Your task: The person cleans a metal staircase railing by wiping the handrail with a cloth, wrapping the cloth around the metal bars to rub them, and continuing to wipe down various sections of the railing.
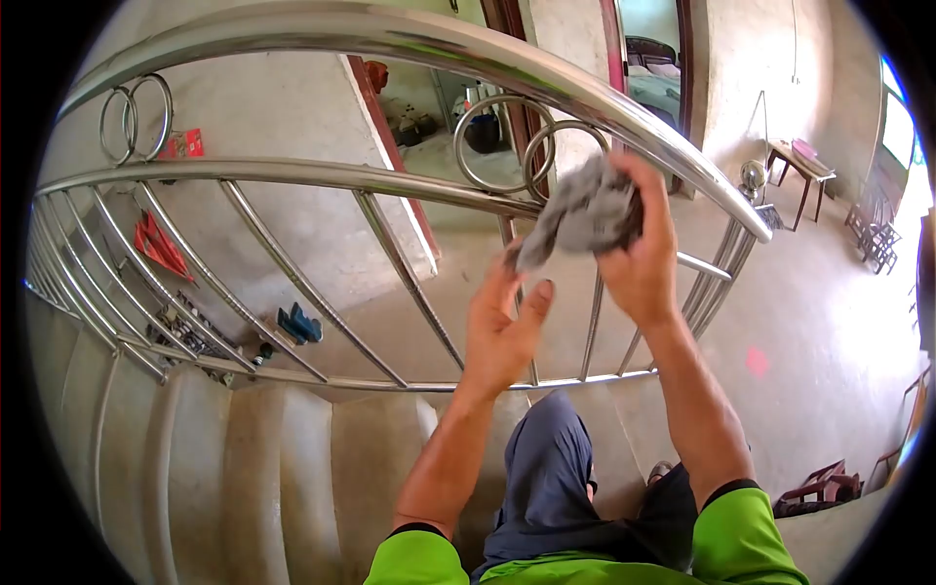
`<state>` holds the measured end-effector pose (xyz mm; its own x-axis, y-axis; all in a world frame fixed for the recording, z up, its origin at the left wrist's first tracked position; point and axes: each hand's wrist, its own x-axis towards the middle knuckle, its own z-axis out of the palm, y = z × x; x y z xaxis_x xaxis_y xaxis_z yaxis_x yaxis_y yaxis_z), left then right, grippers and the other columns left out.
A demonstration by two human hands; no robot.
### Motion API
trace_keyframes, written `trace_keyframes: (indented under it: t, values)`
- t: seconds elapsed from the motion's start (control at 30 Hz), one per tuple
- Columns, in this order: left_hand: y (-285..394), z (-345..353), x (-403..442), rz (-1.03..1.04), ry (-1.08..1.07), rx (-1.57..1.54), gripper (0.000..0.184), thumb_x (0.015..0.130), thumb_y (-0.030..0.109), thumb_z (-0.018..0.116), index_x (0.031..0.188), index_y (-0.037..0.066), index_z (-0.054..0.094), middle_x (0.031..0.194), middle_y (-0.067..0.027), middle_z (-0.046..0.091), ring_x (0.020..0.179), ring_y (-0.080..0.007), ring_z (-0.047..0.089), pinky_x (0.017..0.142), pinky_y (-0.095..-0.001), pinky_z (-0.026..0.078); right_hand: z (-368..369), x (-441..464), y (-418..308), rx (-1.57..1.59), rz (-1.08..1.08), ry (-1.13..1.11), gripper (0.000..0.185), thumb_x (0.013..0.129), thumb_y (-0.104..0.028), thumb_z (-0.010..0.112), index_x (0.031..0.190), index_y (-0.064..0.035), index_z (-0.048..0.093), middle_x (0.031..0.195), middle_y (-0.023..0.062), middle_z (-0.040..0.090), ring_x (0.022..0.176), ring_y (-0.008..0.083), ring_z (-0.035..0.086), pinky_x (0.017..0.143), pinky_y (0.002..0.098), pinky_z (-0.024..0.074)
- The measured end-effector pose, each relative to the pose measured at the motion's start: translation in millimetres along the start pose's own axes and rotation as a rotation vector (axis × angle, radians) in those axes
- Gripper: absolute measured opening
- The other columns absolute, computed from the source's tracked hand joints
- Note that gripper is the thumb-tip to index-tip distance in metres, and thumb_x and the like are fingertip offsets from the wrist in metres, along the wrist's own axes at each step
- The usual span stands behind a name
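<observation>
Raised on the near side of the railing (458, 41), the right hand (648, 253) grasps a crumpled grey cloth (590, 210), its fingers curled around the bulk of it. Beside it, the left hand (499, 336) is partly open, its fingertips at the cloth's lower tail; I cannot tell whether they pinch it. The cloth hangs in front of two of the railing's rings (459, 144), covering part of one; whether it touches the metal is unclear. On the near side of the railing too are green sleeves (746, 536), dark trousers (546, 458) and the steps (380, 439), which run along its foot to the left.

Just beyond the railing's left bars lie blue footwear (299, 324) and a red thing (159, 246) by the wall. Past the railing's right end, a table (805, 170) stands on the floor (702, 400), with chairs (875, 237) near it. Farther behind the railing, a doorway shows a bed (653, 90).
</observation>
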<state>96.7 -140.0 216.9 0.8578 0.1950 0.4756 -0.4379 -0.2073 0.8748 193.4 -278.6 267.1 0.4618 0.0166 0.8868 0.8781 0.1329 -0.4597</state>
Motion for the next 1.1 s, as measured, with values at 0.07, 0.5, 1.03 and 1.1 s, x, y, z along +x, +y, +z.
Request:
trace_keyframes:
  t: [0.07, 0.5, 1.03, 1.1]
  values:
    - [-13, -2, 6, 0.21, 0.23, -0.118, 0.038, 0.095, 0.011, 0.059, 0.13, 0.0, 0.051, 0.135, -0.0083, 0.05, 0.122, -0.0175, 0.048, 0.103, -0.0311, 0.037, 3, 21, 6, -0.231, -0.186, -0.08, 0.06, 0.064, 0.007, 0.061, 0.123, -0.0037, 0.052, 0.116, 0.015, 0.056, 0.109, 0.0355, 0.053, 0.097, 0.0408, 0.0423]
    - [-9, -75, -9, 0.628, 0.848, 0.59, 0.037, 0.092, 0.005, 0.053, 0.128, -0.002, 0.049, 0.129, -0.0136, 0.053, 0.119, -0.022, 0.049, 0.097, -0.0351, 0.04, -57, -72, 61, -0.369, 0.098, -0.272, 0.058, 0.064, 0.007, 0.063, 0.12, -0.0065, 0.055, 0.115, 0.0124, 0.059, 0.105, 0.0327, 0.058, 0.091, 0.0396, 0.0465]
    - [-21, -88, 42, 0.153, 0.635, -0.143, 0.028, 0.094, 0.026, 0.061, 0.074, 0.01, 0.05, 0.055, 0.0046, 0.042, 0.045, -0.0016, 0.033, 0.04, -0.0195, 0.023, -23, -30, 49, -0.494, 0.091, -0.296, 0.054, 0.065, -0.003, 0.065, 0.119, -0.0092, 0.06, 0.129, 0.0152, 0.047, 0.118, 0.0402, 0.044, 0.102, 0.0449, 0.0388]
    - [-19, -86, 42, 0.139, 0.641, -0.114, 0.029, 0.094, 0.03, 0.062, 0.075, 0.01, 0.051, 0.055, 0.003, 0.042, 0.043, -0.0057, 0.034, 0.04, -0.0219, 0.026, -35, -26, 52, -0.466, 0.099, -0.298, 0.053, 0.066, -0.001, 0.063, 0.118, -0.0099, 0.061, 0.127, 0.0152, 0.049, 0.118, 0.0399, 0.046, 0.102, 0.0438, 0.0399]
